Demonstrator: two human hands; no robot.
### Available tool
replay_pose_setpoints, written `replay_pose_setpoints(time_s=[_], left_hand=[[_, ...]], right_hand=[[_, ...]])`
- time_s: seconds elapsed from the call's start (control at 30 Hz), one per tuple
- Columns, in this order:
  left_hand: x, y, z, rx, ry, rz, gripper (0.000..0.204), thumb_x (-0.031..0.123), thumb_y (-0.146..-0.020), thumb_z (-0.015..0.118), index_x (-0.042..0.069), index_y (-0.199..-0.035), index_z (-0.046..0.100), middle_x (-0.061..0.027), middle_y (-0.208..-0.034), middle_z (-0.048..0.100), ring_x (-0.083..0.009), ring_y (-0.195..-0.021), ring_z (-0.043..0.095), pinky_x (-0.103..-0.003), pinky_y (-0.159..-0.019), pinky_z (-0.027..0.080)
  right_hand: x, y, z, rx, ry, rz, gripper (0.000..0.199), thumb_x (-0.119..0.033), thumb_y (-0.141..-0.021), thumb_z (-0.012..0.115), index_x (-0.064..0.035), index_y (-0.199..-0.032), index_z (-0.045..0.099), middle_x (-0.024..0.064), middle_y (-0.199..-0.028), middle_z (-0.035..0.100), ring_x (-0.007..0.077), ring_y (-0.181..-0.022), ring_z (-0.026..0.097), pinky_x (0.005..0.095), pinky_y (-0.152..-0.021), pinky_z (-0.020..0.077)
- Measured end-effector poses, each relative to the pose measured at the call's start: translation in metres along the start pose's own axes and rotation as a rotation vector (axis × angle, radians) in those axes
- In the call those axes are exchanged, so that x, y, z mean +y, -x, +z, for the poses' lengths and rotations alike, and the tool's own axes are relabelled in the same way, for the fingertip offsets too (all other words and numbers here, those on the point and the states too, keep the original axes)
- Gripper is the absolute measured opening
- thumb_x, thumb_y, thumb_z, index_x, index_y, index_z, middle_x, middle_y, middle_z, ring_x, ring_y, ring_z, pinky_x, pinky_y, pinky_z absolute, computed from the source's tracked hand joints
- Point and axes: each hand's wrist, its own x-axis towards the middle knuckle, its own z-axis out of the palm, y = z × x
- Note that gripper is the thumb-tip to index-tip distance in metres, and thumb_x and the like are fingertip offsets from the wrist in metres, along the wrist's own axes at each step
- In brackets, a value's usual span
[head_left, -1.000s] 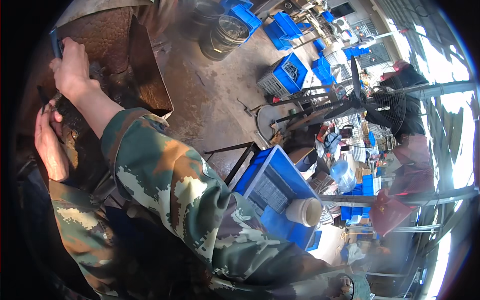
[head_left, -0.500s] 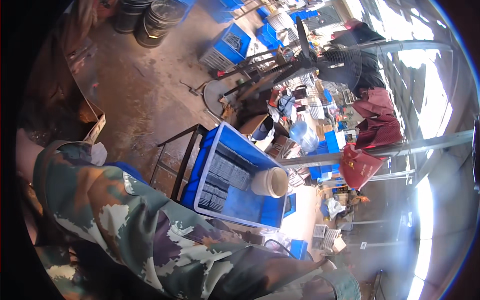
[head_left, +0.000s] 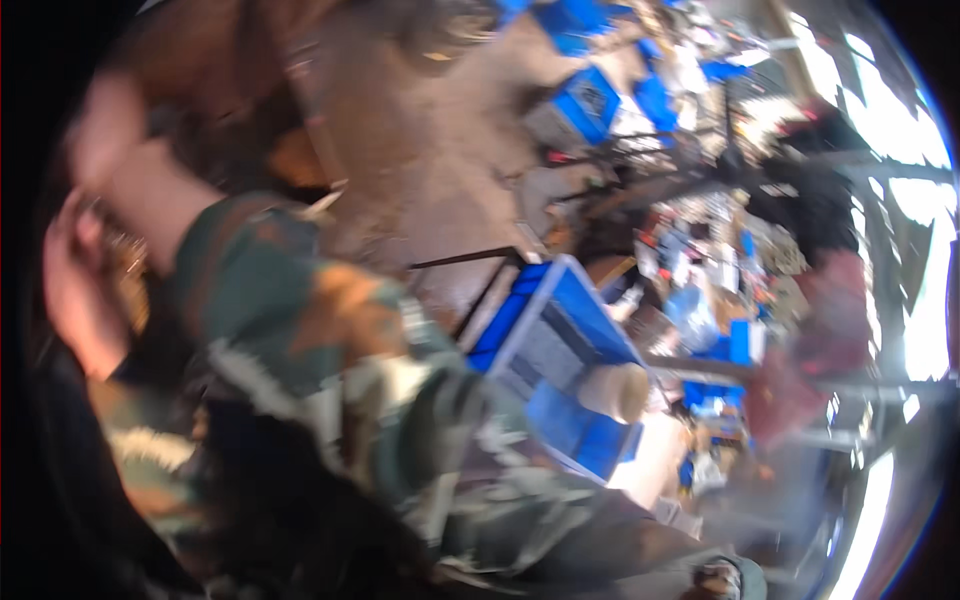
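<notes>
Head view, heavily blurred by motion. The left hand (head_left: 75, 290) and the right hand (head_left: 115, 130) meet at the far left of the picture, in front of a brown box (head_left: 230, 90) with dark contents that cannot be made out. Between the two hands lies a small brownish thing (head_left: 125, 262), touching the left palm; its shape and kind are lost in the blur. Whether either hand's fingers are spread or pressed together cannot be told. The right forearm wears a camouflage sleeve (head_left: 300, 320) that crosses the middle of the picture.

Just right of the sleeve stands a blue crate (head_left: 570, 300) on a dark metal frame (head_left: 470, 265), holding grey contents; a pale round cup-like thing (head_left: 615, 392) sits at its edge. More blue crates (head_left: 590, 100) stand farther off on the concrete floor (head_left: 420, 170). A person in dark and red clothing (head_left: 810, 300) is at the right.
</notes>
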Motion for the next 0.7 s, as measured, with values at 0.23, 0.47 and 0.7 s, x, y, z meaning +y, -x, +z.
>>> replay_pose_setpoints(time_s=[0.23,0.47,0.7], left_hand=[[0.056,0.013,-0.004,0.107,0.347,-0.301,0.018,0.016,-0.093,0.060,0.001,-0.100,0.068,-0.0075,-0.079,0.067,-0.0151,-0.071,0.062,-0.027,-0.066,0.049],[0.064,0.011,-0.002,0.062,0.586,-0.267,0.017,0.017,-0.101,0.049,0.006,-0.096,0.062,0.0035,-0.067,0.055,-0.0035,-0.055,0.040,-0.019,-0.051,0.029],[0.067,0.012,-0.003,0.065,0.534,-0.268,0.021,0.016,-0.099,0.050,0.003,-0.097,0.066,0.0040,-0.068,0.054,-0.0043,-0.057,0.041,-0.020,-0.053,0.031]], right_hand=[[-0.063,0.021,-0.047,-0.260,-0.156,0.138,0.020,-0.017,-0.091,0.066,0.0006,-0.101,0.061,0.0177,-0.080,0.065,0.0306,-0.074,0.064,0.0426,-0.071,0.0518],[-0.061,0.017,-0.032,-0.290,-0.420,0.136,0.014,-0.012,-0.092,0.065,0.0008,-0.095,0.060,0.0051,-0.077,0.057,0.0158,-0.062,0.056,0.0307,-0.045,0.0515],[-0.067,0.019,-0.034,-0.308,-0.340,0.222,0.015,-0.015,-0.091,0.068,-0.0015,-0.093,0.062,0.0049,-0.076,0.059,0.0139,-0.066,0.056,0.0309,-0.050,0.0500]])
